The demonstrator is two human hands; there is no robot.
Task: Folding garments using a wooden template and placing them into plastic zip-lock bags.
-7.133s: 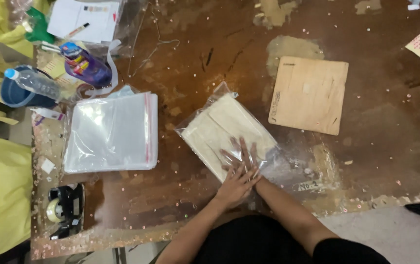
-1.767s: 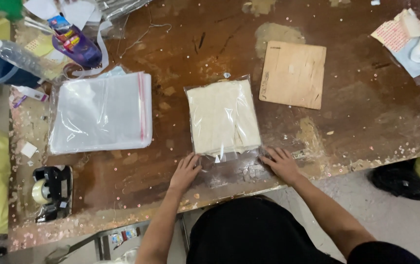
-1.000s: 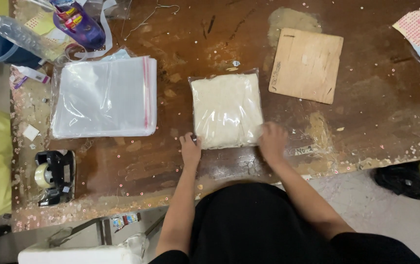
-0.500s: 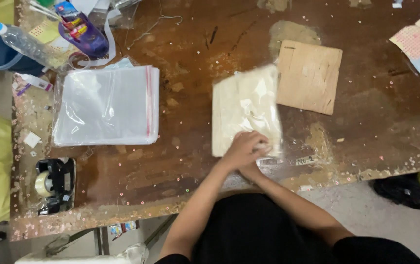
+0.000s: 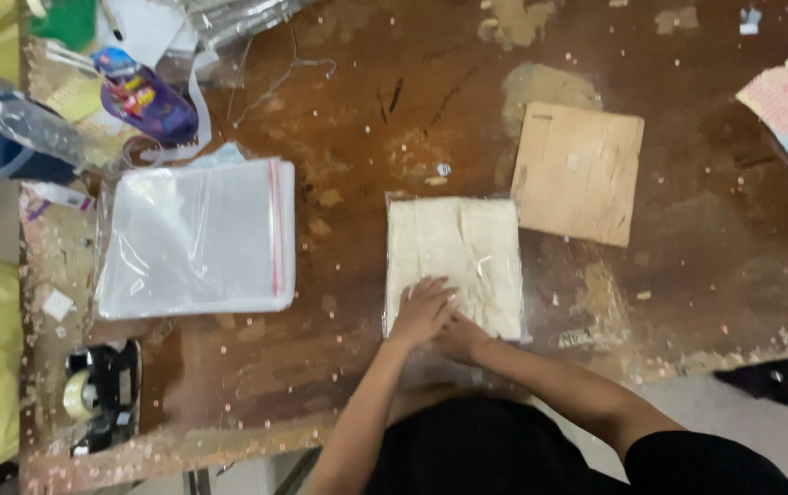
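Cream bagged cloth (image 5: 454, 261) under fingers (image 5: 431, 298)

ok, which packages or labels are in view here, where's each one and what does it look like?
Bagged cloth: table centre, cream square in a clear bag; left hand and right hand press its near edge.
Bag stack: left of it, clear flat bags with a red strip on the right edge.
Bottle: far left, clear, blue cap.
Pouch: top left, purple, glossy.
Paper tag: left edge, small white square.
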